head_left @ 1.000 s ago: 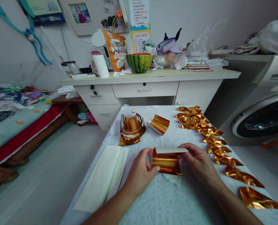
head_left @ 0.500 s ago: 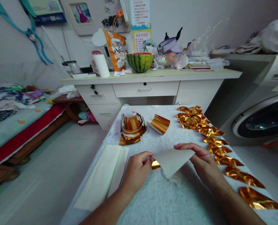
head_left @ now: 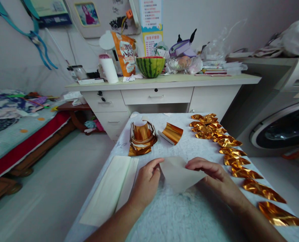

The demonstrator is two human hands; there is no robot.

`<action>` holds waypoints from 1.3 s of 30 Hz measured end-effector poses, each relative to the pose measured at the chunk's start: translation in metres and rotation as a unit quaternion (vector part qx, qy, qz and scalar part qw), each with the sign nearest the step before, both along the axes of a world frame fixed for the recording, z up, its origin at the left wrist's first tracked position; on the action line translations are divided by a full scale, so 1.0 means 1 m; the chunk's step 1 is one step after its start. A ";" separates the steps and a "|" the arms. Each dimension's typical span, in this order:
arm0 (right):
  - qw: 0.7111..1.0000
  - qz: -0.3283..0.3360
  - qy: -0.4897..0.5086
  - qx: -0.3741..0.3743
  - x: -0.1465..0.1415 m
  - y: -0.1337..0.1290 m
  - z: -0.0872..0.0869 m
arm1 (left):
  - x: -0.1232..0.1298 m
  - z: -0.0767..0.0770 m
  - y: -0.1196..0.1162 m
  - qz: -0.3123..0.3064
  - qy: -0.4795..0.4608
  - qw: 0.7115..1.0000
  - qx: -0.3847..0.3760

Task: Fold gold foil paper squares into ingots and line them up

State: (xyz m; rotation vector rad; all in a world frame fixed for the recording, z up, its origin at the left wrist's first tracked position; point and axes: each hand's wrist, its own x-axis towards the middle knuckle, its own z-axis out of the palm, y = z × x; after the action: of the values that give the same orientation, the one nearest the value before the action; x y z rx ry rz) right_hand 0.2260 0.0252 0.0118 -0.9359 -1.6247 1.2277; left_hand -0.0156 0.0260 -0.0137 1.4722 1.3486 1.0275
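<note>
The pale sheet (head_left: 177,174) is being gripped at its right corner by the right hand (head_left: 215,176), its forefinger being laid across the upper face and the thumb being kept low at the edge. At the opposite corner the sheet is being touched by the forefinger of the left hand (head_left: 147,181); the left thumb is being held a little apart below, and whether the paper is being pinched there cannot be told. The sheet is being held with its pale face upward over the middle of the table (head_left: 164,218), between the left and right edges.

Just beyond the hands, a single curled gold sheet (head_left: 173,133) is being supported toward the far edge, and beside it, nearer the far left corner, a stack of curled gold sheets (head_left: 142,134) is being borne. Along the left edge, folded white paper (head_left: 106,193) is being carried. The right edge is being lined by folded gold pieces (head_left: 264,190), spread from near the far right corner toward the near end.

Past the far edge, a cut watermelon (head_left: 150,68), an orange pouch (head_left: 125,55) and a white roll (head_left: 109,70) are being held up by the desk (head_left: 139,97).
</note>
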 end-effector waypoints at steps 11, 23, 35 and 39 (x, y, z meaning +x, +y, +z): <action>0.993 0.058 -0.096 -0.028 -0.003 -0.007 0.002 | 0.001 0.007 0.002 -0.004 -0.050 0.992 -0.114; 0.977 0.072 -0.200 -0.001 -0.002 -0.011 0.007 | 0.003 0.015 -0.008 -0.154 0.140 0.969 0.131; 0.978 0.098 -0.167 -0.082 -0.006 -0.004 -0.002 | -0.004 0.027 -0.013 -0.232 0.071 0.966 0.086; 0.982 0.061 -0.156 -0.083 -0.015 -0.002 -0.012 | 0.001 0.023 -0.013 -0.196 0.111 0.974 0.036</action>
State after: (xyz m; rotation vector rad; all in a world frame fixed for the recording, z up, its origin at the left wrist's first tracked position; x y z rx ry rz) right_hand 0.2112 0.0234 -0.0004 -1.1950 -1.8681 1.3699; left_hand -0.0147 0.0134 0.0090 1.8613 1.1142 0.6774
